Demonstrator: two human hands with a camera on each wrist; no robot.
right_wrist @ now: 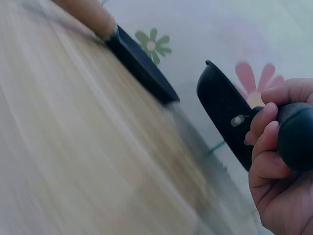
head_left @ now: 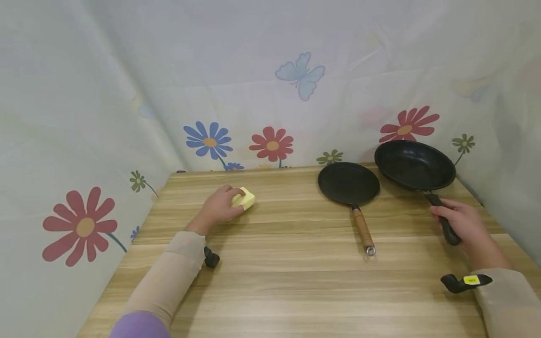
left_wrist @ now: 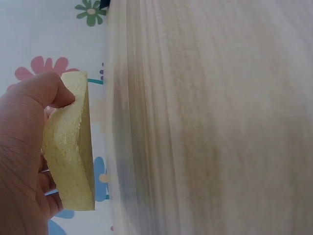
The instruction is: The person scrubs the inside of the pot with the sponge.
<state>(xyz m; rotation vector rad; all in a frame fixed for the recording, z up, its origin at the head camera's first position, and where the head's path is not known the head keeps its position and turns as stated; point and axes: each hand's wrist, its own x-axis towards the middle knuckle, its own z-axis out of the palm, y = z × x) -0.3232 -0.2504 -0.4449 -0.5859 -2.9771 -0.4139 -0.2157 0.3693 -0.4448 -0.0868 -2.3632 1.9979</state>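
Observation:
On the left, my left hand (head_left: pixel 219 204) grips a pale yellow sponge (head_left: pixel 247 199) over the table. The left wrist view shows the thumb along one face of the sponge (left_wrist: pixel 71 152) and fingers behind it. At the right, my right hand (head_left: pixel 464 224) holds the black handle of a deep frying pan (head_left: pixel 416 164), its bowl tipped toward the head camera. In the right wrist view the fingers wrap that handle (right_wrist: pixel 298 137), and the pan's outer side (right_wrist: pixel 220 107) hangs above the tabletop. Between the hands a flat black pan (head_left: pixel 348 183) lies with its wooden handle pointing forward.
A wood-grain table (head_left: pixel 279 253) carries the flat pan. Behind and beside it hangs a pale cloth (head_left: pixel 236 61) printed with flowers and a butterfly. Its folds come down along the table's back and side edges.

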